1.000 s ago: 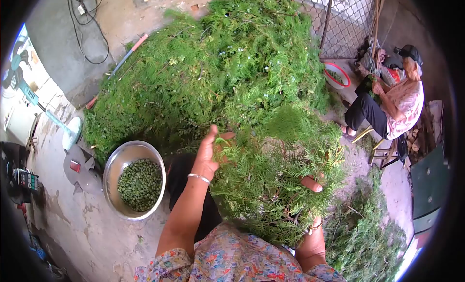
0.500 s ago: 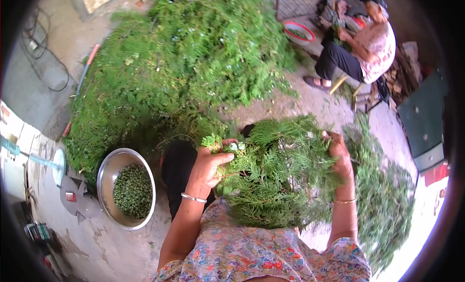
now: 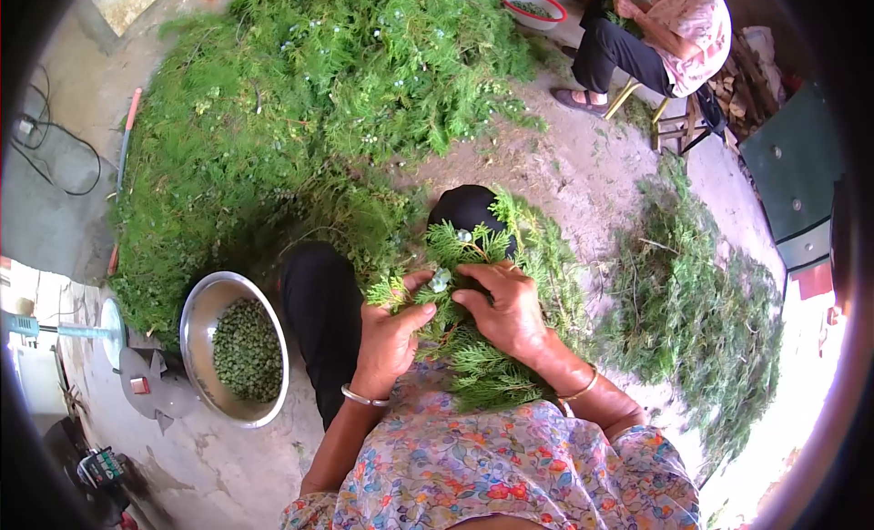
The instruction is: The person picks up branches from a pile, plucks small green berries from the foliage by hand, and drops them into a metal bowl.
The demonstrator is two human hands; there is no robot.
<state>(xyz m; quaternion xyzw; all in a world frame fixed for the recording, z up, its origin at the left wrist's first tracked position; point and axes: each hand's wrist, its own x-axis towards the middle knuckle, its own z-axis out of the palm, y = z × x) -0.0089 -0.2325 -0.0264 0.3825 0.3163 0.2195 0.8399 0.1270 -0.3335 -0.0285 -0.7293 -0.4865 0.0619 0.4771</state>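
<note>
An evergreen branch with flat, scaly sprays, like cypress [image 3: 492, 371], lies across my lap between both hands. Closed around its left part is my left hand [image 3: 387, 343], a light green tip showing beyond the fingers. My right hand [image 3: 505, 311] pinches the branch just opposite, thumb and forefinger near the left hand's fingertips. A pale bluish cone [image 3: 440, 280] sits between the hands, and another pale cone [image 3: 464, 236] shows above. To my left, a metal bowl [image 3: 202, 377] holds many small green cones [image 3: 248, 352].
A large heap of cut greenery [image 3: 309, 102] lies ahead. More branches [image 3: 692, 311] are spread on the floor at right. A person [image 3: 637, 47] sits at the upper right near a red-rimmed basin [image 3: 537, 20]. A pale blue fan [image 3: 111, 334] is at left.
My right hand has moved left from the branch's far side to beside my left hand. The branch has shifted lower and left, uncovering my dark knee. The view has tilted down slightly.
</note>
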